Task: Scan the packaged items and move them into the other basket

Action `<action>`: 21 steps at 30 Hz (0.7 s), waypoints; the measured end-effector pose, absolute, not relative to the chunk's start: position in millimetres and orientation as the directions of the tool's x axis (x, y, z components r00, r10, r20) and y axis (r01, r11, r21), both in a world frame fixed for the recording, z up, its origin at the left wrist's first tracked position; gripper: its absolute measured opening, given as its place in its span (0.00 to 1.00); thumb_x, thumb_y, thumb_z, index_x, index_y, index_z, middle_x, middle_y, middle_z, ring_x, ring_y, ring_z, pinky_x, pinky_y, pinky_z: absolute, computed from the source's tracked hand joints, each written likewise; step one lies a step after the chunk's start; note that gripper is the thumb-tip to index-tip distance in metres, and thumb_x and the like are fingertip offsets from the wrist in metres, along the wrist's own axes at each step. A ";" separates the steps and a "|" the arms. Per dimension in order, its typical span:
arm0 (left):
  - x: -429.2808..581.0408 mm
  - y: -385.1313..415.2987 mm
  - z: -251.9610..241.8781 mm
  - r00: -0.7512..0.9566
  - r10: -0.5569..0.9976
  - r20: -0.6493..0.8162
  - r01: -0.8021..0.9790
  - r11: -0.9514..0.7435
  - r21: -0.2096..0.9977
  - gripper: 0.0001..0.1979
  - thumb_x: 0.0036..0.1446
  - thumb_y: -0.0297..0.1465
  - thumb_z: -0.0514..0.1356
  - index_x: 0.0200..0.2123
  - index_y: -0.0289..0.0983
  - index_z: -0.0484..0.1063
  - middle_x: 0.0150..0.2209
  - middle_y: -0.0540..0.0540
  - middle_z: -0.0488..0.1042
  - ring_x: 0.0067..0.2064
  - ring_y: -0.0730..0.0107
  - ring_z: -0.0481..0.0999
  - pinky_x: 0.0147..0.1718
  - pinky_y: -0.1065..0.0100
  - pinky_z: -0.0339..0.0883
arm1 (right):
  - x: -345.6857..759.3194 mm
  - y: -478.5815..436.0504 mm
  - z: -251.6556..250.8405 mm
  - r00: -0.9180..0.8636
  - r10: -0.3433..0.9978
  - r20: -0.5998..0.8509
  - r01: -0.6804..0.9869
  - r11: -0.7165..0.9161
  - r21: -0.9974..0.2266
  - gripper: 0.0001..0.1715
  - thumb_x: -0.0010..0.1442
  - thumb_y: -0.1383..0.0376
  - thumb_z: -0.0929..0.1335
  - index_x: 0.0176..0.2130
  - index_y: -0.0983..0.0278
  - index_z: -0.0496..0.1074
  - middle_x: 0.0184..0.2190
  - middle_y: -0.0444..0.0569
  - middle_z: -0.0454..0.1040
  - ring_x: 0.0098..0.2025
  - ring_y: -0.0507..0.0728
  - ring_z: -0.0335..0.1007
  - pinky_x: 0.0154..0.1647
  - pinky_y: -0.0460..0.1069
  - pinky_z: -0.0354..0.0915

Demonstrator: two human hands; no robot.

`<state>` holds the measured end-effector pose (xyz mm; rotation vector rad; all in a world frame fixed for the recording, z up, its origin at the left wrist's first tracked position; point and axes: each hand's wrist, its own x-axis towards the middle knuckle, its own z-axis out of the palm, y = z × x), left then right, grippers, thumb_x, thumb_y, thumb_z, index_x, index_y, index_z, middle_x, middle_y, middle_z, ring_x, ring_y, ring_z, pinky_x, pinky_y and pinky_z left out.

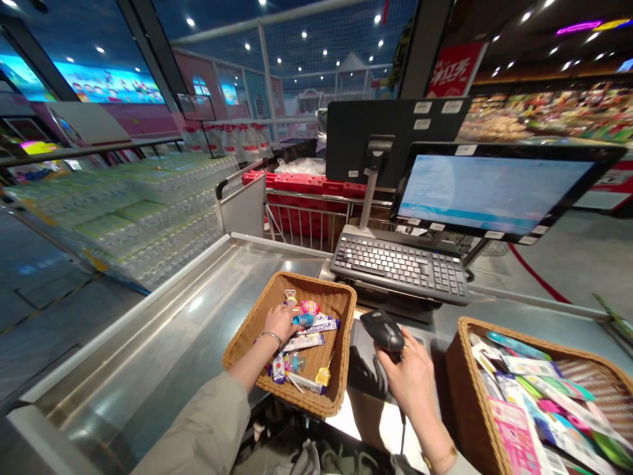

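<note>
Right hand point(404, 373) grips a black barcode scanner point(382, 331); left hand point(279, 323), its grip unclear, touches wrapped sweets point(304, 341) inside a woven wicker basket point(250, 330).

The steel desk point(133, 356) carries a wicker basket point(247, 323) beneath the left fingers point(284, 321), a second wicker basket point(462, 356) just right of the right fingers point(408, 353), and a keyboard point(399, 267) beyond them.

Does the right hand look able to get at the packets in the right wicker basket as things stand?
Probably yes. The right hand is close beside the wicker basket, and only its low rim stands before the packets. But the hand holds a barcode scanner, which would likely need setting down first.
</note>
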<state>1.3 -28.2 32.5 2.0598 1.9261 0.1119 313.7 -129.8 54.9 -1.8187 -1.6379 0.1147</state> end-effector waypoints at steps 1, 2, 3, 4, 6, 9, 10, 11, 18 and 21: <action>2.2 -30.2 34.7 0.108 0.985 -0.133 0.964 -0.071 0.256 0.19 0.50 0.38 0.68 0.48 0.54 0.76 0.62 0.49 0.67 0.66 0.49 0.59 0.64 0.39 0.45 | 314.1 -130.7 55.4 0.207 0.908 0.365 0.848 0.020 -0.530 0.23 0.55 0.54 0.65 0.38 0.68 0.79 0.48 0.62 0.77 0.60 0.67 0.65 0.60 0.63 0.58; 2.7 -32.1 36.8 0.122 0.986 -0.110 0.969 -0.095 0.229 0.18 0.51 0.39 0.67 0.47 0.55 0.76 0.65 0.52 0.63 0.68 0.48 0.53 0.64 0.36 0.38 | 314.6 -131.6 56.1 0.208 0.908 0.365 0.847 0.020 -0.532 0.23 0.55 0.54 0.65 0.37 0.68 0.79 0.48 0.62 0.77 0.60 0.67 0.65 0.60 0.63 0.58; 3.0 -33.8 38.6 0.133 0.987 -0.090 0.972 -0.112 0.204 0.17 0.52 0.40 0.67 0.47 0.55 0.76 0.67 0.53 0.59 0.70 0.47 0.49 0.64 0.33 0.34 | 315.1 -132.5 56.8 0.208 0.908 0.365 0.845 0.020 -0.534 0.23 0.55 0.54 0.65 0.37 0.68 0.78 0.48 0.62 0.77 0.60 0.67 0.65 0.60 0.63 0.57; 3.0 -35.4 40.2 0.141 0.987 -0.072 0.976 -0.126 0.180 0.17 0.52 0.41 0.66 0.47 0.55 0.77 0.68 0.54 0.57 0.70 0.46 0.46 0.63 0.31 0.31 | 315.5 -133.5 57.7 0.208 0.908 0.364 0.844 0.022 -0.536 0.22 0.55 0.54 0.65 0.37 0.67 0.78 0.48 0.61 0.77 0.59 0.67 0.65 0.60 0.63 0.57; 2.4 -38.0 42.5 0.156 0.988 -0.024 0.979 -0.151 0.136 0.17 0.53 0.44 0.64 0.47 0.55 0.77 0.68 0.53 0.56 0.71 0.44 0.44 0.62 0.29 0.29 | 316.1 -135.4 59.8 0.209 0.907 0.365 0.839 0.026 -0.544 0.22 0.55 0.54 0.64 0.36 0.67 0.78 0.47 0.60 0.78 0.59 0.67 0.65 0.60 0.63 0.57; 1.8 -41.5 45.2 0.191 0.978 0.078 0.975 -0.198 0.098 0.18 0.54 0.45 0.63 0.49 0.54 0.76 0.68 0.52 0.56 0.71 0.44 0.44 0.63 0.30 0.30 | 316.1 -138.1 63.0 0.208 0.906 0.369 0.836 0.030 -0.547 0.21 0.55 0.54 0.64 0.36 0.66 0.78 0.46 0.60 0.78 0.60 0.68 0.65 0.60 0.63 0.57; 2.0 -42.7 46.2 0.203 0.973 0.112 0.972 -0.214 0.095 0.18 0.55 0.45 0.63 0.50 0.54 0.76 0.68 0.51 0.56 0.71 0.44 0.44 0.63 0.30 0.30 | 316.0 -139.0 64.1 0.205 0.906 0.370 0.837 0.033 -0.545 0.21 0.55 0.54 0.64 0.36 0.66 0.78 0.46 0.60 0.78 0.60 0.68 0.65 0.60 0.63 0.57; 2.5 -44.1 47.4 0.213 0.967 0.141 0.969 -0.227 0.096 0.19 0.55 0.44 0.63 0.50 0.54 0.75 0.69 0.50 0.55 0.71 0.45 0.43 0.63 0.31 0.30 | 315.7 -139.9 65.0 0.203 0.906 0.372 0.839 0.035 -0.543 0.21 0.55 0.54 0.64 0.36 0.66 0.78 0.45 0.60 0.78 0.60 0.68 0.65 0.60 0.64 0.57; 16.4 -55.1 63.6 0.193 0.938 0.287 0.963 -0.237 0.126 0.19 0.54 0.44 0.64 0.51 0.55 0.75 0.70 0.50 0.50 0.71 0.41 0.39 0.64 0.33 0.28 | 315.6 -145.9 69.4 0.197 0.895 0.401 0.846 0.052 -0.530 0.20 0.54 0.54 0.65 0.34 0.66 0.77 0.45 0.61 0.78 0.59 0.69 0.65 0.59 0.64 0.58; 26.1 -58.6 70.9 0.191 0.923 0.333 0.956 -0.252 0.149 0.20 0.54 0.45 0.65 0.51 0.57 0.74 0.70 0.51 0.50 0.71 0.41 0.39 0.64 0.32 0.27 | 316.8 -148.2 70.5 0.201 0.896 0.395 0.843 0.047 -0.535 0.19 0.53 0.55 0.65 0.36 0.66 0.78 0.45 0.60 0.78 0.60 0.69 0.65 0.60 0.65 0.56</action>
